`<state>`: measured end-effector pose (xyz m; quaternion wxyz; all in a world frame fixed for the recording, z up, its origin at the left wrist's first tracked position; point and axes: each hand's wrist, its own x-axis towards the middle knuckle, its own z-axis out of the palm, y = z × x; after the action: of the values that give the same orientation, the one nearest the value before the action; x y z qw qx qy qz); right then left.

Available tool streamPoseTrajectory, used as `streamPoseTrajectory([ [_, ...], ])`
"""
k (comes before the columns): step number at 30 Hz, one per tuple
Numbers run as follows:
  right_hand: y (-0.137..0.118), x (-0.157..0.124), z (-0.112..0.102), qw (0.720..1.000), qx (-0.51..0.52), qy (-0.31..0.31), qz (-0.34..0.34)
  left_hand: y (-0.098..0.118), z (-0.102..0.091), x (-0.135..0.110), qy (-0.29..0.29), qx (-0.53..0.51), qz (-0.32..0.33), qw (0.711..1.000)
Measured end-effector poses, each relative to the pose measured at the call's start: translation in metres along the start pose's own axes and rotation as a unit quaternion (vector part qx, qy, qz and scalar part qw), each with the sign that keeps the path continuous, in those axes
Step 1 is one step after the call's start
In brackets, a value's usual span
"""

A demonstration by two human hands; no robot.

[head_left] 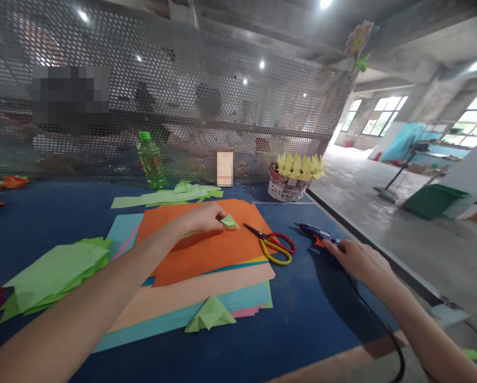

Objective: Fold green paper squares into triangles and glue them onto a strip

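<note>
My left hand [209,217] pinches a small folded piece of light green paper [230,222] above a stack of orange paper [210,250]. At the right, my right hand [360,259] is closed around the back of a blue hot glue gun [314,231] with an orange trigger, its nozzle pointing to the left. Between the hands lie scissors [267,238] with one red and one yellow handle, blades on the orange paper. A folded green paper piece [210,315] rests on the front edge of the fanned coloured sheets [174,303].
Green paper sheets [58,268] lie at the left, green strips [166,197] at the back. Behind them stand a green bottle [152,162] and a basket [288,187] with yellow folded points. A perforated metal screen [238,101] closes the back. A black cord [376,314] crosses the table's right side.
</note>
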<state>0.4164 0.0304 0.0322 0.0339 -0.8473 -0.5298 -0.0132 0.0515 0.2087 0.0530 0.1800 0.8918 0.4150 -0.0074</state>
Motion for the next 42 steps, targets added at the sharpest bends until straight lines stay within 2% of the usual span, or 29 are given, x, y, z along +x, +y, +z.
streamPoseTrajectory([
  [7,0.005,0.015,0.017,0.993,0.115,-0.019,0.0,0.04,-0.003,-0.048,0.056,0.0,0.071,0.996],
  [11,0.01,0.017,0.02,0.963,0.264,-0.055,0.012,0.048,0.001,-0.064,0.07,0.017,0.098,0.992],
  [15,0.004,0.003,0.014,0.899,0.431,-0.078,0.019,0.055,0.003,-0.079,0.065,0.009,0.108,0.992],
  [18,-0.007,-0.012,0.0,0.854,0.512,-0.094,0.006,0.057,0.002,-0.088,0.048,-0.015,0.11,0.993],
  [19,-0.011,-0.017,-0.004,0.834,0.54,-0.109,0.006,0.057,0.003,-0.09,0.042,-0.024,0.11,0.993],
  [21,-0.022,-0.026,-0.013,0.775,0.609,-0.167,0.026,0.055,0.004,-0.093,0.034,-0.043,0.108,0.993],
  [23,-0.035,-0.034,-0.02,0.724,0.659,-0.197,0.043,0.053,0.007,-0.095,0.04,-0.062,0.104,0.992],
  [25,-0.05,-0.039,-0.023,0.688,0.697,-0.203,0.029,0.05,0.01,-0.097,0.062,-0.079,0.097,0.99],
  [26,-0.057,-0.041,-0.024,0.681,0.703,-0.203,0.019,0.049,0.012,-0.097,0.076,-0.087,0.092,0.989],
  [28,-0.071,-0.042,-0.023,0.695,0.694,-0.188,-0.012,0.046,0.017,-0.098,0.105,-0.098,0.082,0.986],
  [32,-0.096,-0.04,-0.015,0.77,0.62,-0.134,-0.074,0.042,0.027,-0.097,0.137,-0.105,0.063,0.983],
  [35,-0.108,-0.041,-0.005,0.819,0.559,-0.045,-0.123,0.041,0.033,-0.098,0.152,-0.095,0.049,0.983],
  [40,-0.109,-0.051,0.01,0.877,0.428,0.091,-0.198,0.042,0.037,-0.099,0.164,-0.071,0.028,0.983],
  [42,-0.106,-0.055,0.012,0.892,0.363,0.146,-0.228,0.044,0.037,-0.099,0.16,-0.064,0.019,0.985],
])
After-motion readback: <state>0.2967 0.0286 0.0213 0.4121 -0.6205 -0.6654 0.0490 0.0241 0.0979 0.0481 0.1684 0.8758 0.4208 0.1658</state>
